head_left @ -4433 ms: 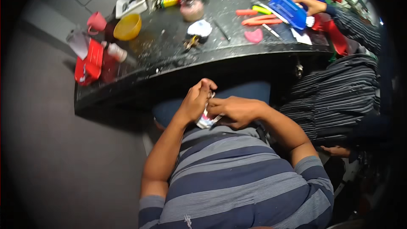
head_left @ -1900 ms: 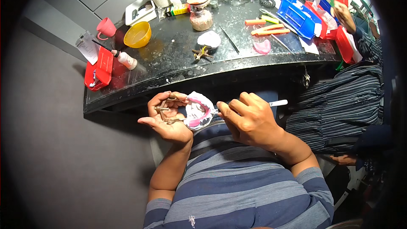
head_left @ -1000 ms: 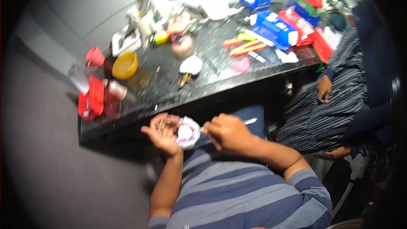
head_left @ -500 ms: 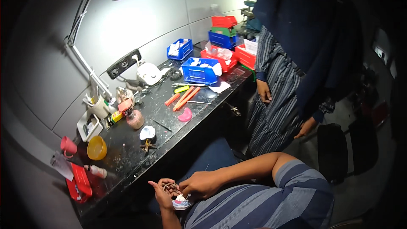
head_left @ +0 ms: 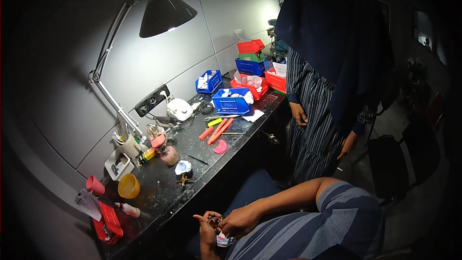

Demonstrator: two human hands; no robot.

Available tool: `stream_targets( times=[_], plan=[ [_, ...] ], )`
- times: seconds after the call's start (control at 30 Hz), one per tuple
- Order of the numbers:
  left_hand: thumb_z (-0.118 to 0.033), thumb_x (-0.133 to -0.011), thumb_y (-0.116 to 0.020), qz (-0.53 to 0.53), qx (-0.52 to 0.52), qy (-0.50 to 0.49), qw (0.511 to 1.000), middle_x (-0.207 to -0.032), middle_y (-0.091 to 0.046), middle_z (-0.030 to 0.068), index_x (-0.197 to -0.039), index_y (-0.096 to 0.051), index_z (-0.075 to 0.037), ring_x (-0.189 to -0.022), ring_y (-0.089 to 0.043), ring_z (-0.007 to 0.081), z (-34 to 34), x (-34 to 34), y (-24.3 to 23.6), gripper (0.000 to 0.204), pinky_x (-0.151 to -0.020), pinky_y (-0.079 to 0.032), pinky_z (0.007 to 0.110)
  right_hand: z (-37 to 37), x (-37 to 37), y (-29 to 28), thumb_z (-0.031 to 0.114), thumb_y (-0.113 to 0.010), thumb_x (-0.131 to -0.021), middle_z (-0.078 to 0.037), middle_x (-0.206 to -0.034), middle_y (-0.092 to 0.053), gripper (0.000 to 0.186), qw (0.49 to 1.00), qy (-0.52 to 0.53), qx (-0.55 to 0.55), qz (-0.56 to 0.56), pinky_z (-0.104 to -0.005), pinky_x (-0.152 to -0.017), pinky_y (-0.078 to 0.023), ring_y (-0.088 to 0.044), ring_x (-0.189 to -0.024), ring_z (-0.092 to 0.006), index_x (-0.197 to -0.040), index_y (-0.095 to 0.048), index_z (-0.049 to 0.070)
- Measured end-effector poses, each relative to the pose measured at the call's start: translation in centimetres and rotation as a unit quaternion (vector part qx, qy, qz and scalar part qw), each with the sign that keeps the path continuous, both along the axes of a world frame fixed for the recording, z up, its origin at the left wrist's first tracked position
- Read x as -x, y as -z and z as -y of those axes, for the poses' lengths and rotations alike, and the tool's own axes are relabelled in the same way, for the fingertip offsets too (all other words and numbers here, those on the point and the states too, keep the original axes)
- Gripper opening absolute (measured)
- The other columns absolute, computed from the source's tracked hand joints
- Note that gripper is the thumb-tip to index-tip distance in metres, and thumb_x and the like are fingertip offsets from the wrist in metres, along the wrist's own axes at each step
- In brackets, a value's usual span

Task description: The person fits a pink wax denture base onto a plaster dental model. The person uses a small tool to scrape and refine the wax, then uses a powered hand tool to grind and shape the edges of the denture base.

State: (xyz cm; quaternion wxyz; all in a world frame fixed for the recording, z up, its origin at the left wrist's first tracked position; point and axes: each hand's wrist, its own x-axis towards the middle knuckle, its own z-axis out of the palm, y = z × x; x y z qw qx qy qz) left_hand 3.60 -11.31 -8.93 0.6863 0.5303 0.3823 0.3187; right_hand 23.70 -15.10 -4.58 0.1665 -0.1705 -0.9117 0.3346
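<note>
My left hand [head_left: 208,235], low in the picture, is curled round a small brassy dental articulator [head_left: 214,221], thumb sticking out to the side. Below its metal frame shows a white and pink plaster cast [head_left: 224,240], partly covered by my fingers. My right hand [head_left: 242,220] presses on the same articulator from the right with bent fingers; its fingertips are hard to make out. Both hands are over my lap, in front of the worktop's near edge. On the black worktop [head_left: 156,190] stands another white cast [head_left: 183,167] with a brassy articulator [head_left: 184,179] beside it.
Orange-red wax sticks [head_left: 220,131], a pink curved piece [head_left: 220,147] and a thin dark tool [head_left: 197,160] lie on the worktop. A yellow bowl [head_left: 129,186] and red bin [head_left: 109,224] stand left, blue bins [head_left: 232,102] behind, under a lamp [head_left: 168,15]. A person [head_left: 313,106] stands right.
The whole view has shifted, so the worktop and my hands appear lower and further right. Both hands stay on the articulator, and more of the lamp shows.
</note>
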Motion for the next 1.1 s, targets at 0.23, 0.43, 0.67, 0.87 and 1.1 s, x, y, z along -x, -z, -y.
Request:
stream_targets(
  times=[0.23, 0.43, 0.67, 0.87, 1.1],
  plan=[
    [-0.081, -0.095, -0.012, 0.019, -0.032, 0.034, 0.999, -0.085, -0.059, 0.0031, -0.099, -0.06, -0.004, -0.078, -0.055, 0.0119, 0.0, -0.4, 0.8, 0.091, -0.076, -0.046, 0.026, -0.3, 0.0, -0.4, 0.016, -0.073, -0.088, -0.023, -0.107, -0.057, 0.032, 0.997, -0.036, -0.01, 0.067, -0.0516, -0.078, -0.051, -0.064, -0.094, -0.0443, -0.107, -0.058, -0.005],
    [-0.082, -0.095, -0.014, -0.009, -0.068, 0.056, 0.996, -0.081, -0.058, 0.0025, -0.096, -0.062, -0.001, -0.076, -0.055, 0.0114, 0.0, -1.3, 0.0, 0.093, -0.075, -0.046, 0.026, -0.4, -0.2, -1.2, 0.015, -0.07, -0.088, -0.023, -0.108, -0.057, 0.033, 0.994, -0.059, -0.011, 0.092, -0.0512, -0.082, -0.052, -0.063, -0.097, -0.0445, -0.109, -0.057, -0.007],
    [-0.079, -0.098, -0.016, -0.001, -0.073, 0.025, 0.997, -0.084, -0.062, 0.0046, -0.094, -0.063, -0.002, -0.08, -0.059, 0.0131, -1.4, 0.4, 3.7, 0.09, -0.079, -0.046, 0.028, -0.5, 0.2, -2.2, 0.014, -0.067, -0.088, -0.025, -0.11, -0.057, 0.029, 0.992, -0.083, -0.008, 0.096, -0.052, -0.085, -0.051, -0.062, -0.1, -0.0458, -0.107, -0.058, -0.007],
    [-0.077, -0.1, -0.017, -0.035, -0.104, -0.133, 0.985, -0.065, -0.056, 0.0041, -0.09, -0.055, -0.004, -0.05, -0.053, 0.0122, -0.9, 1.7, 4.5, 0.083, -0.05, -0.045, 0.024, -1.1, -0.4, 0.3, 0.017, -0.069, -0.087, -0.024, -0.091, -0.065, 0.023, 0.987, -0.077, 0.05, -0.129, -0.0473, -0.078, -0.05, -0.066, -0.092, -0.0387, -0.09, -0.064, -0.005],
    [-0.077, -0.1, -0.014, -0.1, -0.21, -0.189, 0.954, -0.067, -0.054, 0.0051, -0.093, -0.052, -0.004, -0.054, -0.055, 0.0125, 1.6, 0.9, 1.2, 0.082, -0.052, -0.045, 0.024, 1.8, 1.0, -2.8, 0.026, -0.073, -0.09, -0.019, -0.1, -0.067, 0.031, 0.976, 0.141, 0.158, 0.043, -0.0435, -0.078, -0.051, -0.068, -0.094, -0.034, -0.096, -0.07, -0.004]
  ],
)
